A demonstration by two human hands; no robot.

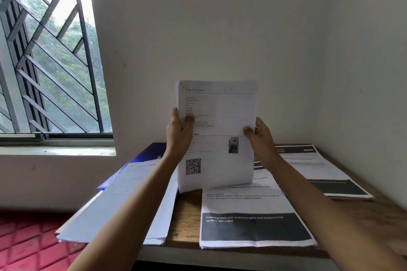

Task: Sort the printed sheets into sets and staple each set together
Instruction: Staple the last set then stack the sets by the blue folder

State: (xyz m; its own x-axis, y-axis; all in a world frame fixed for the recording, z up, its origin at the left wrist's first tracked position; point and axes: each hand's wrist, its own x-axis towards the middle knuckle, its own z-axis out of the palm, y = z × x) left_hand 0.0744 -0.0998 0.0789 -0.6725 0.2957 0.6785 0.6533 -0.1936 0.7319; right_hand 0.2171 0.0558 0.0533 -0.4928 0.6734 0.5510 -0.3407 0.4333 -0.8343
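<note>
Squaring up a set seems to be the step in hand: both hands are holding a stack of sheets [218, 121] upright over the middle of the table [187, 211]. Its bottom edge is sitting at the far end of the pile with the dark band [253, 226]; whether it is touching that pile I cannot tell. The left hand [178, 132] is pinching the stack's 9 o'clock edge, thumb on the printed face and fingers curled behind. The right hand [262, 136] is pinching the 3 o'clock edge the same way. To do this well, I judge, the grip should be loosening slightly while the bottom edge is tapping down, letting the sheets level, then tightening before stapling a top corner. Other piles are lying at 8 o'clock [123, 200] and 2 o'clock [319, 169] from the stack. No stapler is showing.
</note>
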